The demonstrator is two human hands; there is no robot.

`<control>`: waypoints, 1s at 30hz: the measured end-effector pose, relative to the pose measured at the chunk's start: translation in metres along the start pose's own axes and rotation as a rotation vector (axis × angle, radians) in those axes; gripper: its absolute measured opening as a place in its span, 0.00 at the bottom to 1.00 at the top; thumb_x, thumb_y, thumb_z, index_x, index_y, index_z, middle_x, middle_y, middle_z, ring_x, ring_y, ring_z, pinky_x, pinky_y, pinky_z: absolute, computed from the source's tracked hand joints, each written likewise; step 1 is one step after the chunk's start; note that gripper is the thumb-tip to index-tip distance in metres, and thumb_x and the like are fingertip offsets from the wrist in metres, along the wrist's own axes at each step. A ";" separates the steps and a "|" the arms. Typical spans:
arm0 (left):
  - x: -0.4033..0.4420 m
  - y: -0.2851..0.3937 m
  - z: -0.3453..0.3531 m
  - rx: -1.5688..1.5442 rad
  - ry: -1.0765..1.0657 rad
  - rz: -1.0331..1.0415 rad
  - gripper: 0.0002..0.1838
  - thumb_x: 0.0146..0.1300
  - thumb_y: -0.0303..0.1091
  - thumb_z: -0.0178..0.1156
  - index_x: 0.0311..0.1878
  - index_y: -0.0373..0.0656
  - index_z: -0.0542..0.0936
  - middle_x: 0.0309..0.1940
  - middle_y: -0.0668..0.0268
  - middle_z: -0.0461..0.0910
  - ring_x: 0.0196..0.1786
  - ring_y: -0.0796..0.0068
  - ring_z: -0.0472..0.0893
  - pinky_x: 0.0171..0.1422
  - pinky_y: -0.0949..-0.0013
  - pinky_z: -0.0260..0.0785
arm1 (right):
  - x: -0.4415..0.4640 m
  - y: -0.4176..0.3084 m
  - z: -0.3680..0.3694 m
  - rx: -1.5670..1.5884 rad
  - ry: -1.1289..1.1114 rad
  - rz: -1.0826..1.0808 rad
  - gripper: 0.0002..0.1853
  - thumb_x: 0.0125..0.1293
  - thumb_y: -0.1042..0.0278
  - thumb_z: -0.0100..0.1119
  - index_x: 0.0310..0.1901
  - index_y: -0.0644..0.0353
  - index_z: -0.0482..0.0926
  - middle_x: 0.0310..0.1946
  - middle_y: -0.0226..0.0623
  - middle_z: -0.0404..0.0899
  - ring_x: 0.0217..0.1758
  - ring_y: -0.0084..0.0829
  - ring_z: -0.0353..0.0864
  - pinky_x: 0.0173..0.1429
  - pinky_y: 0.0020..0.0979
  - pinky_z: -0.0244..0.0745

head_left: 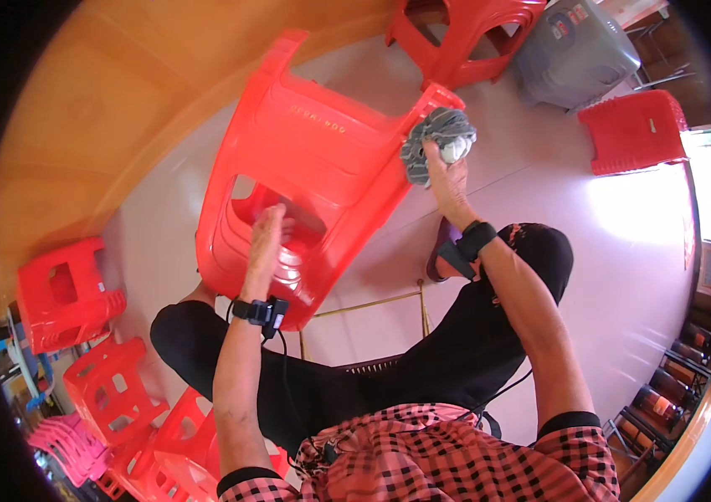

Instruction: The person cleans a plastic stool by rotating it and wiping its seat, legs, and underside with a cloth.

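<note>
A red plastic stool [322, 138] is tipped over in front of my knees, its legs pointing up and to the right. My left hand [266, 243] is at the cut-out opening in its side, fingers curled at the opening's rim and slightly blurred. Bunched in my right hand [449, 180] is a grey cloth [439, 138] with a pale patch. The cloth is pressed against the end of a stool leg at the upper right. My thumb lies on top of the cloth, and the other fingers are mostly hidden.
Another red stool [464, 38] stands ahead, beside a grey stack of stools [577, 50]. More red stools [652, 130] are at the right; others [66, 293] line the left, near pink plastic items [71, 448]. A wooden panel [121, 100] borders the far left. Dark bottles [657, 406] sit on a rack at the right.
</note>
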State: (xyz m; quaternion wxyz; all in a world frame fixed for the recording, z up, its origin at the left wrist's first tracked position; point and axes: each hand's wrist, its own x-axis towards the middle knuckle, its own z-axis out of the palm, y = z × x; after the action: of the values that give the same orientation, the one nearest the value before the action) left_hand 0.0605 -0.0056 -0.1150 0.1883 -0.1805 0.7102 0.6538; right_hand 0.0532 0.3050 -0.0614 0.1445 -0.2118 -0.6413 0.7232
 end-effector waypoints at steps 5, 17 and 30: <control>-0.017 -0.023 -0.103 -0.014 0.379 0.049 0.27 0.62 0.53 0.56 0.56 0.42 0.72 0.44 0.58 0.78 0.46 0.69 0.77 0.54 0.66 0.67 | 0.009 0.020 0.007 -0.015 0.086 -0.070 0.10 0.60 0.64 0.58 0.42 0.57 0.74 0.30 0.30 0.79 0.27 0.22 0.79 0.27 0.26 0.75; -0.065 -0.093 -0.110 -0.533 0.595 -0.416 0.39 0.67 0.66 0.31 0.71 0.45 0.54 0.70 0.65 0.55 0.68 0.62 0.61 0.67 0.60 0.59 | 0.004 0.008 0.013 -0.012 0.100 -0.009 0.11 0.63 0.61 0.57 0.42 0.57 0.74 0.29 0.29 0.79 0.25 0.20 0.78 0.23 0.23 0.70; -0.034 -0.111 -0.085 -0.790 0.243 0.050 0.41 0.64 0.68 0.40 0.70 0.44 0.56 0.69 0.63 0.60 0.69 0.62 0.60 0.71 0.59 0.56 | 0.050 0.023 0.016 -0.007 0.143 -0.036 0.12 0.62 0.53 0.56 0.38 0.53 0.77 0.26 0.28 0.81 0.19 0.17 0.74 0.16 0.23 0.61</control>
State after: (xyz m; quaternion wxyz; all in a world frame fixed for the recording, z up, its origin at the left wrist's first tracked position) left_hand 0.1427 -0.0989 -0.1876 0.0035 -0.2973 0.4257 0.8546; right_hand 0.0038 0.3119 -0.0889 0.2021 -0.2518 -0.6358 0.7011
